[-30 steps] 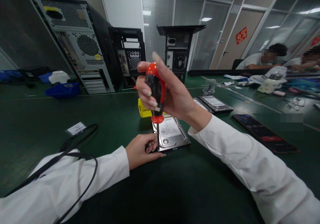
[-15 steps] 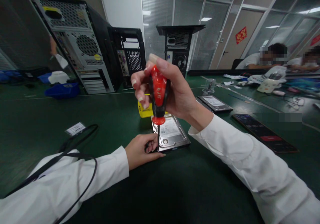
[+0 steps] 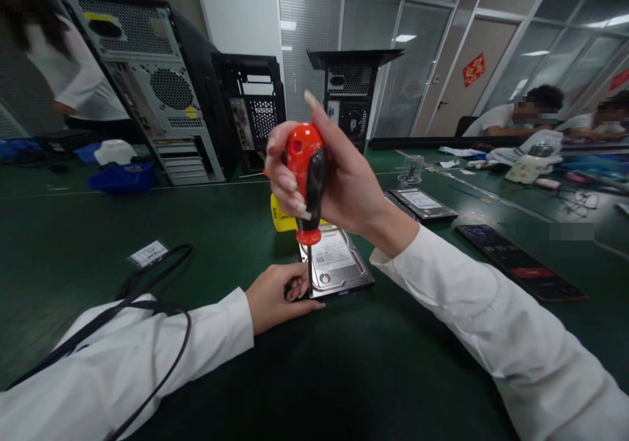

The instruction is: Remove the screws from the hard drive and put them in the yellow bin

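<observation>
A silver hard drive [image 3: 339,261] with a white label lies flat on the green table in front of me. My left hand [image 3: 282,295] grips its near left corner, fingers curled against the edge. In my right hand [image 3: 329,172] is a red and black screwdriver [image 3: 305,179], held upright by its handle with the thumb raised off the top. Its thin shaft points down to the drive's near left corner, where the tip meets the cover. Whether a screw sits under the tip is too small to tell. Behind the drive, partly hidden, is a yellow object [image 3: 281,215].
Beyond stand computer cases [image 3: 147,87]. To the right lie another hard drive [image 3: 425,204] and a phone [image 3: 521,261]. A blue tray [image 3: 122,177] and a small labelled bag [image 3: 149,253] are at left. A black cable [image 3: 189,323] crosses my left sleeve. People are in the background.
The screwdriver handle has turned in my right hand, and the thumb has lifted from it. My left hand and the drive stay put. A person has come into view at far left.
</observation>
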### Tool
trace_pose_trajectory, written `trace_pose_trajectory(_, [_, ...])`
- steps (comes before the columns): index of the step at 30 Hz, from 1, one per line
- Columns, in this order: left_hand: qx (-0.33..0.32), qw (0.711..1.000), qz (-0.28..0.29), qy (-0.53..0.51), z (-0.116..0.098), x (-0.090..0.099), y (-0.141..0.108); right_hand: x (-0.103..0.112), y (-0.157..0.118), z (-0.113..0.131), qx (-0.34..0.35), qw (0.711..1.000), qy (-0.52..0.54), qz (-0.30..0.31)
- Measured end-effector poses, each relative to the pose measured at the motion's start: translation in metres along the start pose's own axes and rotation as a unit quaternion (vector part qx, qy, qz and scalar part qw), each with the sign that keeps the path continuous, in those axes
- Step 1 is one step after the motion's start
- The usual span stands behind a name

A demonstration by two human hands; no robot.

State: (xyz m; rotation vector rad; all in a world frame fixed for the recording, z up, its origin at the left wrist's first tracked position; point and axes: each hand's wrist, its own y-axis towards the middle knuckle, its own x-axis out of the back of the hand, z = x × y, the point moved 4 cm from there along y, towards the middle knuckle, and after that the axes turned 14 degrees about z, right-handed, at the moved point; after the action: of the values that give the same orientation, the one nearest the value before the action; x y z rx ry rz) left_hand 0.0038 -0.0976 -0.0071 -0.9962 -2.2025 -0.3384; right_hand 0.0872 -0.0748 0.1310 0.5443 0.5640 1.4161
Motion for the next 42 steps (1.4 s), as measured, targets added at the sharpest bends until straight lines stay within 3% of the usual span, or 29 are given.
trace_pose_trajectory(11, [0.001, 1.0, 0.002, -0.006, -0.0024, 0.0007, -0.0003, 0.0024, -0.0005, -0.0007, 0.03, 0.999, -0.016, -0.016])
trace_pose_trajectory(17, [-0.002, 1.0, -0.001, -0.01, -0.002, 0.0004, -0.0002, 0.0021, -0.0013, 0.0004, -0.016, 0.999, 0.014, -0.042])
trace_pose_trajectory(23, [0.001, 1.0, -0.003, -0.01, -0.0017, 0.0007, 0.0, -0.0019, -0.0012, 0.0035, -0.025, 0.998, -0.046, -0.023])
trace_pose_trajectory(32, [-0.001, 1.0, 0.0, -0.004, -0.0026, 0.0012, -0.0002, -0.0005, 0.0005, -0.0009, 0.005, 0.999, -0.035, 0.021])
trace_pose_trajectory(38, [0.001, 1.0, 0.004, 0.004, 0.0007, 0.0006, 0.0003, 0.0001, 0.0013, -0.001, 0.025, 0.998, -0.059, -0.001])
trace_pose_trajectory(42, [0.001, 1.0, 0.002, -0.002, -0.0008, 0.001, 0.0002, -0.0036, 0.0009, -0.003, 0.011, 1.0, -0.019, 0.005])
